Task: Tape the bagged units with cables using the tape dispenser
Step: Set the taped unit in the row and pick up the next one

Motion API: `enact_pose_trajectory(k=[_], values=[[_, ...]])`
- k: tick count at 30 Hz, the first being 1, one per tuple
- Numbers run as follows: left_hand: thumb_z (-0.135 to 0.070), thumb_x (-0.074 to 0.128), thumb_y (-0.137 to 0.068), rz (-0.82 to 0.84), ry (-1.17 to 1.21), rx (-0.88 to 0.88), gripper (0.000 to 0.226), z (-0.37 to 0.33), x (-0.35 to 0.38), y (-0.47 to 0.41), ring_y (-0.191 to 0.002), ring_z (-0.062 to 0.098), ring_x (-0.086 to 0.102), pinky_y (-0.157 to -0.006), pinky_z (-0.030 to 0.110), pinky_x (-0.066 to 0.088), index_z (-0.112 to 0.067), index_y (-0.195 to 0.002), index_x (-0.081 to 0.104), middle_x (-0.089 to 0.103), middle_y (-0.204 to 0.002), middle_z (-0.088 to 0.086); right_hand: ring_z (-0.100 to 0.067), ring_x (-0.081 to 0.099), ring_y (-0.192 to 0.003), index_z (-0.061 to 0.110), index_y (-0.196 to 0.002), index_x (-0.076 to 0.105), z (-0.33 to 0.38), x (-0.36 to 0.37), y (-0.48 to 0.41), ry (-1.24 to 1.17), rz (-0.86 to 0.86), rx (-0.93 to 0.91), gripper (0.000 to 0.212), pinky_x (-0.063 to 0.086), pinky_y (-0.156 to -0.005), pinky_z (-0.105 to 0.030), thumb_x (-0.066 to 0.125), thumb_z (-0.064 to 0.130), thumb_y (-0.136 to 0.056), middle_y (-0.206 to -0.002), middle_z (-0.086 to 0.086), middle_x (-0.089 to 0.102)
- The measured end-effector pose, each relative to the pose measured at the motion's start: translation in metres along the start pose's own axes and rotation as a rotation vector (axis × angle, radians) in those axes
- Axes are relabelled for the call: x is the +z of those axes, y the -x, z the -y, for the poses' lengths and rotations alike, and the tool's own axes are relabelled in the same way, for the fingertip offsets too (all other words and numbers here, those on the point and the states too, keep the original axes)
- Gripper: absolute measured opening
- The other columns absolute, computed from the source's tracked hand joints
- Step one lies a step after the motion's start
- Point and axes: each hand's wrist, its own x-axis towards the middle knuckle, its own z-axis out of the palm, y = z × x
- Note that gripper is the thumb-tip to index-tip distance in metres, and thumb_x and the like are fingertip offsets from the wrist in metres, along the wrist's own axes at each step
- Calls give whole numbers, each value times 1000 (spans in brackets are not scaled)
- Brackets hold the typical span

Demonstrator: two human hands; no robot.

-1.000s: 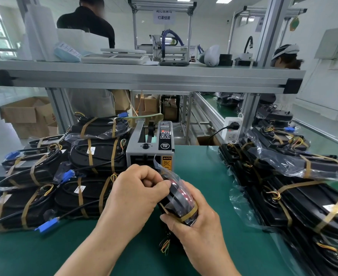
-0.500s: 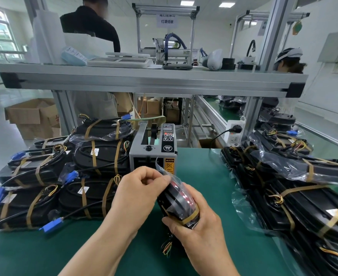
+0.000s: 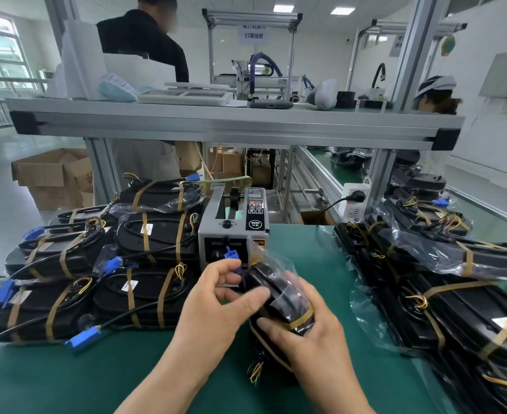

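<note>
The right hand (image 3: 315, 348) is gripping the bagged unit (image 3: 279, 294) over the green surface (image 3: 97, 375), fingers curling round its taped middle. The left hand (image 3: 216, 306) is pinching the blue connector (image 3: 231, 256) at the unit's far end. Just behind, the tape dispenser (image 3: 234, 228) is standing beside stacked taped units (image 3: 153, 234).
</note>
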Motion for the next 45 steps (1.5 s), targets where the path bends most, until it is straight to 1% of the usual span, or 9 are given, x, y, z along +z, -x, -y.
enact_pose_trajectory(k=[6,9,12,19,24,27,33,40,45], values=[[-75,76,-54,79,-269,60,94,6,-20,-1,-123,-12,45,-103,26,39,-47,-136,42,52,-130,-30,-32,73,-101,24,-111,73,-13,-11,1,-501,21,80,69,59,-79,-30,91,22,-45,-111,-18,74],[-55,83,-63,399,-122,52,62,1,-26,-4,-112,4,64,-93,20,49,-42,-121,64,70,-120,-12,-47,66,-110,2,-129,60,-24,-6,7,-656,191,98,87,57,-87,-46,96,19,-51,-119,-34,65],[-43,88,-67,432,-87,105,49,0,-27,-5,-99,13,71,-82,23,54,-31,-111,71,75,-106,-1,-40,67,-111,3,-128,61,-24,-18,3,-644,286,89,88,56,-88,-37,99,22,-51,-120,-30,67],[-55,86,-57,308,-635,229,59,-16,-30,-14,-98,-3,62,-84,19,49,-58,-111,60,65,-105,-28,-14,56,-131,20,-132,59,-7,-58,-31,-181,311,17,70,40,-113,-39,80,36,-67,-133,4,67],[-50,87,-62,348,-842,298,67,-22,-17,-16,-105,4,56,-97,28,43,-39,-124,64,63,-107,-20,-15,61,-125,22,-125,66,-5,-56,-49,-66,473,103,66,47,-105,-29,81,55,-70,-128,3,70],[-50,86,-64,363,-924,351,68,-22,-9,-18,-108,5,57,-100,29,40,-34,-126,63,65,-111,-14,-11,63,-121,26,-122,70,-15,-48,-51,-52,496,140,41,44,-101,-27,64,45,-87,-126,4,71],[-61,79,-66,327,-1099,416,75,-15,3,-25,-111,6,53,-98,25,34,-36,-133,56,63,-113,-16,-13,69,-110,32,-112,75,-38,-29,-44,-103,280,167,41,53,-96,-36,42,46,-94,-115,6,74],[-68,79,-56,308,-947,412,70,-10,4,-26,-111,-6,52,-98,12,33,-40,-120,65,62,-115,-26,-5,72,-83,32,-91,77,-38,-18,-36,-101,116,142,42,51,-65,-13,38,46,-89,-92,9,77],[-38,66,-91,-306,-278,-25,16,-12,-14,-48,-70,12,65,-72,26,53,-28,-85,77,72,-75,-12,0,69,-75,31,-83,78,-37,-15,-29,-89,37,108,48,45,-60,-6,36,25,-107,-83,9,77]])
